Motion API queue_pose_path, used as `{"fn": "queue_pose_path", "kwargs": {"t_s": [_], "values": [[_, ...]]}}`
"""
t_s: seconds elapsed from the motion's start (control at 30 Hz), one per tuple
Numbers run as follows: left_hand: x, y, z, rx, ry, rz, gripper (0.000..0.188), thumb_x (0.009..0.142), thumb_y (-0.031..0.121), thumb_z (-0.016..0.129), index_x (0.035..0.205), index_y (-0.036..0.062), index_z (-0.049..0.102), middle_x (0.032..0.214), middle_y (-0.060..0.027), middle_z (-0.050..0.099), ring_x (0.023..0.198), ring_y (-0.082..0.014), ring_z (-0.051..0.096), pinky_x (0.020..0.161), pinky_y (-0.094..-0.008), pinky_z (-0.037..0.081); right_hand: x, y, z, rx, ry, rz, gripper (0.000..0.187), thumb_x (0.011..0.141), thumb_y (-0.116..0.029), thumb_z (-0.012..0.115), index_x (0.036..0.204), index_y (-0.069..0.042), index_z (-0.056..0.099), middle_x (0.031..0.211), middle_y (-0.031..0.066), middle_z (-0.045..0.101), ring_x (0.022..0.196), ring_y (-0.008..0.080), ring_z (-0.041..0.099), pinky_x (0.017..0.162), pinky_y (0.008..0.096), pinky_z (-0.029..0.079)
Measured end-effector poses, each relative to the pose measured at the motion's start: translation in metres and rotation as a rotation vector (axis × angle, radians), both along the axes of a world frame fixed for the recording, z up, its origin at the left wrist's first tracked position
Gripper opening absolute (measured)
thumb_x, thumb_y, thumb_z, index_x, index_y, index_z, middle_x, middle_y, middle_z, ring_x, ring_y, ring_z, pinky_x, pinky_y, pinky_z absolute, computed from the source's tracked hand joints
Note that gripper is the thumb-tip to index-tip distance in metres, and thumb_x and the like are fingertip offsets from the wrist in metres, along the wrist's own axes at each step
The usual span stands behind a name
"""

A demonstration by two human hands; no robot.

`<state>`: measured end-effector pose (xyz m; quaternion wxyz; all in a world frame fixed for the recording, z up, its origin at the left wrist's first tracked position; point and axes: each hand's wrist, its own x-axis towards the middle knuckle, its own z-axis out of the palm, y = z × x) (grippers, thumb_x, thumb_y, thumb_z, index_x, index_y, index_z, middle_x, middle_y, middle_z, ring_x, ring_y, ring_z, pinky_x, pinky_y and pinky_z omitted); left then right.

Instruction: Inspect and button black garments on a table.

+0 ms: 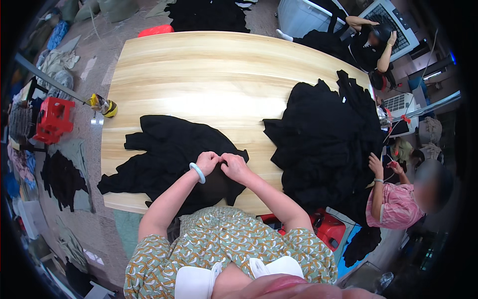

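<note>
A black knit garment (pixel 172 142) lies spread over the near left part of the wooden table, its sleeve-like parts reaching to the left. Close together at its near right part are my left hand (pixel 206 162), with a pale bangle at the wrist, and my right hand (pixel 235 168). The fingers of both are closed in a pinch on the garment's cloth, fingertips almost meeting. Below them a thinner, brownish stretch of the cloth hangs toward my lap. Exactly what edge or seam lies between the fingertips is too small to make out.
A large pile of black garments (pixel 323 134) covers the right of the light wooden table (pixel 199 65). At the right edge a person in pink (pixel 396 204) handles cloth; another person (pixel 368 47) sits at the far right corner. A red plastic stool (pixel 54 119) stands left.
</note>
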<state>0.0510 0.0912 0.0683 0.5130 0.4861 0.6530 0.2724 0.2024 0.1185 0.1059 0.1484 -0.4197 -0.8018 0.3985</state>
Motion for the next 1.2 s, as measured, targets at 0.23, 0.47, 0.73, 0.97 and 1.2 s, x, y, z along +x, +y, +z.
{"fn": "queue_pose_path", "kwargs": {"t_s": [0.23, 0.47, 0.73, 0.97, 1.2], "values": [[-0.002, -0.006, -0.005, -0.117, -0.027, -0.043, 0.019, 0.078, 0.016, 0.056, 0.077, -0.0001, 0.065, 0.074, -0.0093, 0.065, 0.071, -0.0139, 0.06, 0.067, -0.0266, 0.046, 0.003, -0.002, -0.001, -0.037, -0.043, 0.033, 0.013, 0.068, -0.006, 0.056, 0.08, -0.002, 0.056, 0.078, 0.0161, 0.06, 0.077, 0.0322, 0.058, 0.068, 0.0386, 0.047], [-0.009, -0.011, 0.001, -0.176, -0.039, -0.017, 0.018, 0.073, 0.018, 0.057, 0.074, 0.0008, 0.065, 0.067, -0.0116, 0.063, 0.063, -0.0191, 0.06, 0.06, -0.0313, 0.046, -0.002, -0.008, -0.005, -0.052, -0.007, -0.019, 0.012, 0.069, -0.009, 0.062, 0.079, -0.003, 0.057, 0.076, 0.0153, 0.061, 0.077, 0.0312, 0.06, 0.067, 0.038, 0.047], [0.01, -0.018, 0.014, -0.031, 0.277, -0.222, 0.022, 0.073, 0.022, 0.06, 0.074, 0.0005, 0.061, 0.073, -0.0181, 0.06, 0.072, -0.0311, 0.059, 0.065, -0.0381, 0.046, 0.005, -0.013, -0.019, 0.224, -0.213, 0.13, 0.001, 0.066, -0.007, 0.058, 0.067, -0.006, 0.057, 0.067, 0.0111, 0.058, 0.07, 0.0272, 0.058, 0.063, 0.0381, 0.04], [0.019, -0.028, 0.01, 0.0, 0.265, -0.243, 0.021, 0.071, 0.019, 0.064, 0.07, -0.0019, 0.058, 0.07, -0.0171, 0.059, 0.067, -0.0315, 0.058, 0.062, -0.0387, 0.045, 0.012, -0.009, -0.025, 0.198, -0.253, 0.207, 0.004, 0.064, -0.008, 0.058, 0.067, -0.006, 0.059, 0.068, 0.0116, 0.059, 0.07, 0.0276, 0.058, 0.063, 0.0381, 0.04], [0.032, -0.045, -0.014, 0.183, 0.291, -0.054, 0.014, 0.074, 0.012, 0.058, 0.076, -0.0016, 0.058, 0.075, -0.0174, 0.058, 0.071, -0.0319, 0.057, 0.064, -0.039, 0.045, 0.011, -0.015, -0.028, 0.228, -0.249, 0.198, 0.006, 0.064, -0.01, 0.056, 0.064, -0.005, 0.058, 0.065, 0.0122, 0.058, 0.067, 0.0272, 0.058, 0.061, 0.0385, 0.042]]}}
